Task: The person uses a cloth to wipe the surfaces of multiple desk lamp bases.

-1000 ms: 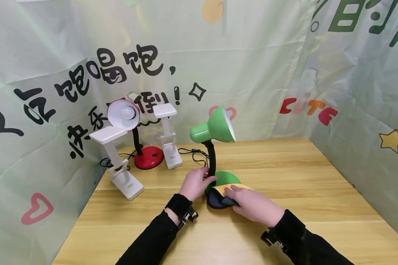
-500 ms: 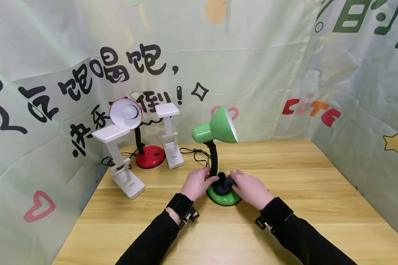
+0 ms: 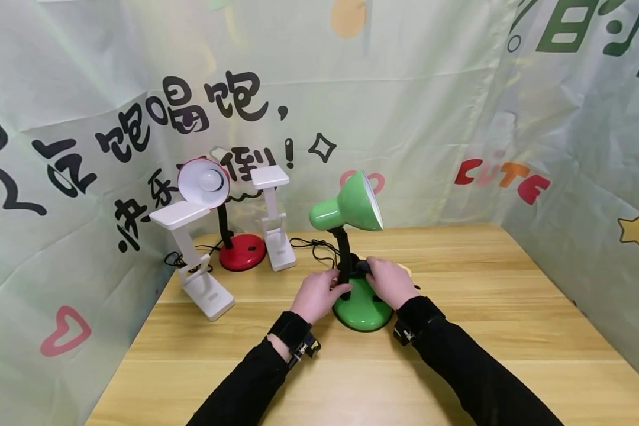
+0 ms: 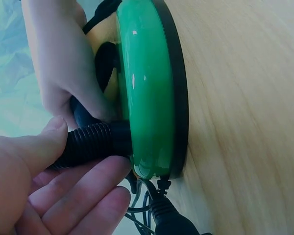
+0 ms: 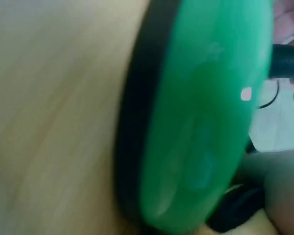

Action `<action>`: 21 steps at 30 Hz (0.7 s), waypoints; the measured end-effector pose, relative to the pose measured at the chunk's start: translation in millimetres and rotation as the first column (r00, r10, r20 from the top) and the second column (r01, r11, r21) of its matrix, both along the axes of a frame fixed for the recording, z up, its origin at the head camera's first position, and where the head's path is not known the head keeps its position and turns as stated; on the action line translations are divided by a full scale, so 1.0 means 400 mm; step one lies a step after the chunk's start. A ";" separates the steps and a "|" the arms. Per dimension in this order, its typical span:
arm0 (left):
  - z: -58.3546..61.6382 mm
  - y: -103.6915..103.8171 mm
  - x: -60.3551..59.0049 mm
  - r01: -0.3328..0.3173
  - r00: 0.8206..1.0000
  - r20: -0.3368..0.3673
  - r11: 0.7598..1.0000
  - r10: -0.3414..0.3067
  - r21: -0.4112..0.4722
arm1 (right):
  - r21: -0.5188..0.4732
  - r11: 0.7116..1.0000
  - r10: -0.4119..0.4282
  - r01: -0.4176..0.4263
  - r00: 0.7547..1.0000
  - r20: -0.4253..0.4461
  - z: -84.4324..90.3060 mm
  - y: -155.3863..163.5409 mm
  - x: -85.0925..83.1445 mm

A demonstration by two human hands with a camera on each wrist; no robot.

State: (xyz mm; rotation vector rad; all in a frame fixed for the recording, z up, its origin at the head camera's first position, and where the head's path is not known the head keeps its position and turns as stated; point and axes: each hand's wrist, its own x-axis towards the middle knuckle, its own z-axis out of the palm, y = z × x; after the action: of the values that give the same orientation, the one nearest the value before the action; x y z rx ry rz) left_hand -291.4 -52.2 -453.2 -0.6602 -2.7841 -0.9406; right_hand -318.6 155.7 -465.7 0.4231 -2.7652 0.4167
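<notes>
Both hands on the green desk lamp [image 3: 354, 248]

Left hand [image 3: 316, 294] curls round its black ribbed neck [image 4: 95, 142]; right hand [image 3: 386, 281] bunches a dark cloth [image 4: 83, 111] against the base, on the wooden tabletop [image 3: 484, 307].

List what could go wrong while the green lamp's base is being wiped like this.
1. The left hand grips only the flexible black neck; the neck may bend, so the top-heavy green lamp could tip.
2. The right hand presses the dark cloth beside the neck; the cloth might snag there.
3. The cord trails loosely behind and could catch.
</notes>
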 end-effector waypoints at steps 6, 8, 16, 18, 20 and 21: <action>-0.006 -0.003 -0.006 0.009 1.000 -0.002 1.000 -0.009 -0.001 | -0.065 0.982 0.185 -0.180 0.979 0.084 0.015 -0.011 0.016; -0.009 -0.002 -0.007 0.009 1.000 -0.004 1.000 -0.009 -0.002 | -0.063 0.966 0.255 -0.249 0.962 0.099 0.025 -0.010 0.037; -0.015 0.004 -0.009 -0.013 0.999 -0.036 1.000 0.013 -0.017 | 0.125 0.955 0.265 -0.270 0.963 0.054 0.056 -0.002 0.132; -0.015 0.004 -0.010 -0.015 0.999 -0.036 1.000 0.015 -0.012 | 0.175 0.950 0.254 -0.257 0.966 0.037 0.061 -0.001 0.156; -0.015 0.002 -0.010 -0.019 0.999 -0.034 1.000 0.018 -0.014 | 0.213 0.945 0.249 -0.247 0.968 0.019 0.066 -0.001 0.181; -0.016 0.001 -0.011 -0.020 0.999 -0.033 1.000 0.019 -0.015 | 0.227 0.942 0.251 -0.247 0.968 0.012 0.068 -0.002 0.195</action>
State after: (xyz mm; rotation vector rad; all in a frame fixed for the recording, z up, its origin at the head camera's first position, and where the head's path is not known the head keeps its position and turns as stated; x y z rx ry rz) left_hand -295.7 -51.6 -459.5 -0.6438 -2.7670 -0.8971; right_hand -240.8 155.0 -438.4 0.8347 -2.7597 0.1498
